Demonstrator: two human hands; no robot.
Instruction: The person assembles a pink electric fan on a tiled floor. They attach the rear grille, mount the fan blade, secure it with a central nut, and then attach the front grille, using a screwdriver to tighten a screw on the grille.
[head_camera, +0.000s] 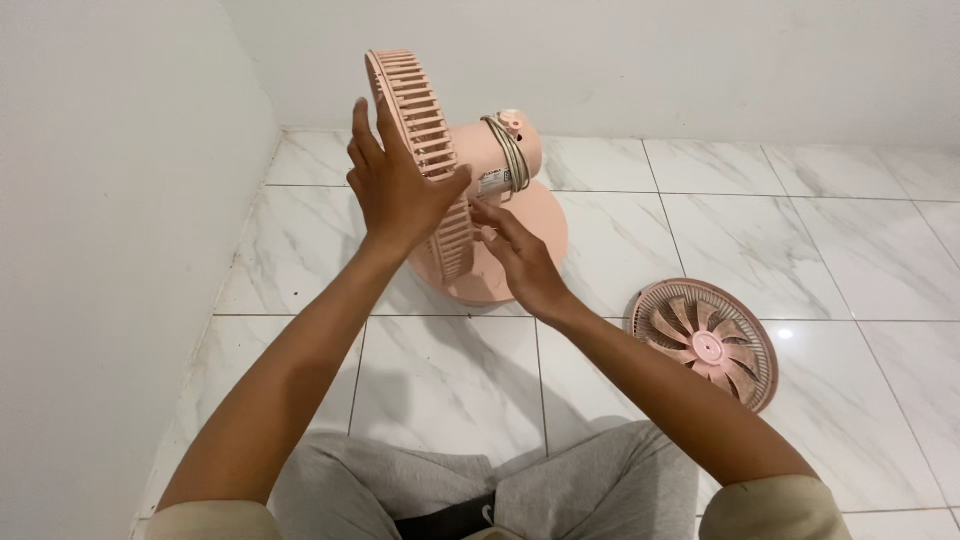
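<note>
Two hands, left hand (393, 185) and right hand (520, 258), on one pink fan (470, 170).

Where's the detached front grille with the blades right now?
In the head view, the front grille with the blades lies flat on the tiled floor at the right, apart from the pink fan and just beyond the right forearm.

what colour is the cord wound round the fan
Off-white or cream, coiled on the cord behind the pink fan; head view.
</note>
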